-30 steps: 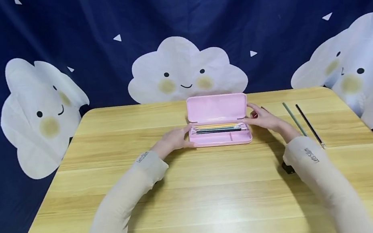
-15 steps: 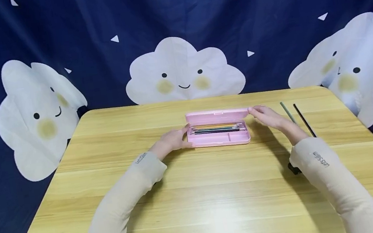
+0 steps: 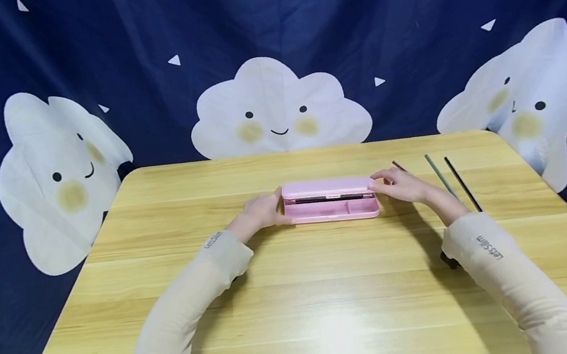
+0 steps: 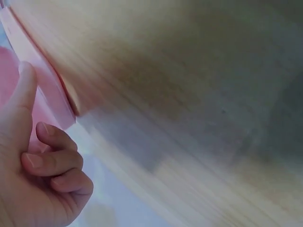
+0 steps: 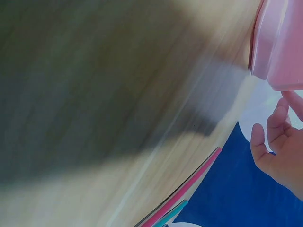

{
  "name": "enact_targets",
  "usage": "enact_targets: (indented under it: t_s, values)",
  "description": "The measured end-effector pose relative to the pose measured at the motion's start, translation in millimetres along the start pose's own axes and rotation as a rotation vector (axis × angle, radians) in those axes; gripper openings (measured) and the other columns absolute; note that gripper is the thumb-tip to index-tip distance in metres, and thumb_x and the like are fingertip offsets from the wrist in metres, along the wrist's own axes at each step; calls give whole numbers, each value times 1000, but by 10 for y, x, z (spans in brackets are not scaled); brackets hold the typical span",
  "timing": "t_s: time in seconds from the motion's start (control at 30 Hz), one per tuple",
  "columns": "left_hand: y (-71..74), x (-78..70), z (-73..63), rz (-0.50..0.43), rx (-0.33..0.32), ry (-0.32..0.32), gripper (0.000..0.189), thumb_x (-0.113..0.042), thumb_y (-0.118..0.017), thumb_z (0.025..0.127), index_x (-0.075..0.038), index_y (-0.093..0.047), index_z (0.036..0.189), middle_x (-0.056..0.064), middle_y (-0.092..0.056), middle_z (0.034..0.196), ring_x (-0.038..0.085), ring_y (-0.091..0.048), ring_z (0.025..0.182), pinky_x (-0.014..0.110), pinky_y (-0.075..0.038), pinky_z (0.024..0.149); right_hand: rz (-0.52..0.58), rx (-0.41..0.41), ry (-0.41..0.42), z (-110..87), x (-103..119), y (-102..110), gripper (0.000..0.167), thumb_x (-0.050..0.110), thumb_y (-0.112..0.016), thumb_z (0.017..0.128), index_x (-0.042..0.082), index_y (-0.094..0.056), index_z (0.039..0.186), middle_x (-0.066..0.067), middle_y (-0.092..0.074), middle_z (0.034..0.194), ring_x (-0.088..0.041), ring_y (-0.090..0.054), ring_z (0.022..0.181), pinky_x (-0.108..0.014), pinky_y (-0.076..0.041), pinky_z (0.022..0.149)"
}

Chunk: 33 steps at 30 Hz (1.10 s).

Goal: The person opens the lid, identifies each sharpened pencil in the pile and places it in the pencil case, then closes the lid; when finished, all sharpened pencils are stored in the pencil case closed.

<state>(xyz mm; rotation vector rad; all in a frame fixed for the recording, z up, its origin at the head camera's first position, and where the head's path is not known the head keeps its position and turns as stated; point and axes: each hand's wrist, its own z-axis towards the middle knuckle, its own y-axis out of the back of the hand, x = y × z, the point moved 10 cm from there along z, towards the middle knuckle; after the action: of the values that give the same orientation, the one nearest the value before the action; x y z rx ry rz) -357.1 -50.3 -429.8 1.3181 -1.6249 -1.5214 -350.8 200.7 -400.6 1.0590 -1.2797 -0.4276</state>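
Observation:
A pink pencil case (image 3: 318, 219) sits on the table with its lid (image 3: 326, 186) tipped forward, partly closed. Under the lid's front edge a dark pencil (image 3: 331, 198) shows; the pencils behind it are hidden. My left hand (image 3: 258, 212) holds the case's left end; in the left wrist view its thumb (image 4: 24, 90) lies along the case's side and the other fingers are curled. At the opposite end my right hand (image 3: 404, 185) grips the lid's corner, and in the right wrist view a fingertip meets the lid's edge.
Right of the case lie a green pencil (image 3: 440, 174), a black pencil (image 3: 462, 182) and a reddish pencil (image 3: 398, 165) partly behind my right hand. A small black object (image 3: 449, 261) shows beneath the right sleeve. A dark blue cloud-patterned curtain (image 3: 285, 9) hangs behind the table (image 3: 306, 322).
The lid has swung from upright down and forward over the pencils, with my right hand following it. My left hand has stayed at the case's left end.

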Motion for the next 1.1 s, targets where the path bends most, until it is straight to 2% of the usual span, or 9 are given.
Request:
enact_targets:
  t_s: [0.07, 0.17, 0.27, 0.37, 0.5, 0.6, 0.67, 0.9, 1.1]
  values:
    - [15, 21, -3, 2, 10, 14, 104, -59, -67, 70, -11, -16, 147, 10, -63, 93, 21, -54, 76, 31, -44, 55, 6, 33, 3, -15, 2, -29, 59, 34, -50, 92, -9, -41, 131, -16, -51, 95, -26, -45, 88, -36, -37, 75]
    - [47, 29, -3, 18, 15, 2, 108, -63, -66, 69, -13, -11, 148, 8, -61, 82, 20, -54, 72, 29, -41, 51, 22, 81, 2, -30, -11, -76, 67, 35, -51, 91, -8, -29, 138, -14, -49, 92, -24, -45, 85, -33, -37, 72]
    - [77, -8, 5, 24, 10, -52, 105, -65, -64, 69, -15, -15, 147, 9, -62, 89, 19, -54, 74, 28, -40, 51, 33, 124, -21, -37, -47, -130, 75, 39, -52, 90, -5, -20, 142, -11, -49, 88, -22, -44, 82, -32, -36, 72]
    - [54, -45, 11, 21, 42, -98, 98, -67, -59, 72, -18, -17, 147, 12, -63, 91, 19, -52, 73, 28, -39, 51, 40, 165, -28, -40, -57, -188, 81, 41, -54, 89, -2, -14, 144, -8, -47, 82, -19, -43, 77, -32, -35, 71]
    - [4, -55, 20, 8, 86, -106, 84, -67, -46, 82, -23, -17, 147, 15, -62, 107, 20, -55, 82, 32, -44, 62, 53, 204, -11, -37, -45, -253, 84, 40, -57, 87, -1, -11, 145, -4, -42, 73, -17, -40, 71, -31, -34, 69]
    - [-12, -49, 33, -13, 87, -92, 74, -63, -39, 87, -25, -17, 147, 12, -49, 133, 23, -55, 101, 37, -45, 81, 58, 217, -7, -25, -55, -288, 86, 39, -60, 86, 0, -11, 145, -3, -41, 73, -16, -39, 70, -30, -33, 70]
    - [-30, -47, 39, -24, 90, -89, 72, -61, -39, 88, -26, -17, 147, 10, -40, 141, 25, -51, 113, 40, -42, 91, 65, 228, -12, -12, -69, -312, 88, 39, -61, 85, 0, -11, 145, -5, -42, 75, -17, -39, 72, -30, -33, 71]
    - [-95, -40, 60, -31, 117, -81, 79, -59, -47, 86, -22, -14, 147, 12, -49, 132, 26, -51, 107, 40, -39, 94, 52, 275, -37, 17, -121, -375, 93, 40, -64, 82, 1, -8, 146, -9, -44, 84, -20, -42, 82, -31, -33, 75]
    - [-83, -30, 81, -56, 135, -52, 83, -59, -50, 84, -22, -13, 148, 11, -36, 143, 29, -42, 124, 42, -34, 101, 71, 284, -48, 17, -119, -380, 93, 41, -63, 82, 1, -7, 146, -15, -46, 96, -25, -42, 91, -35, -33, 81]
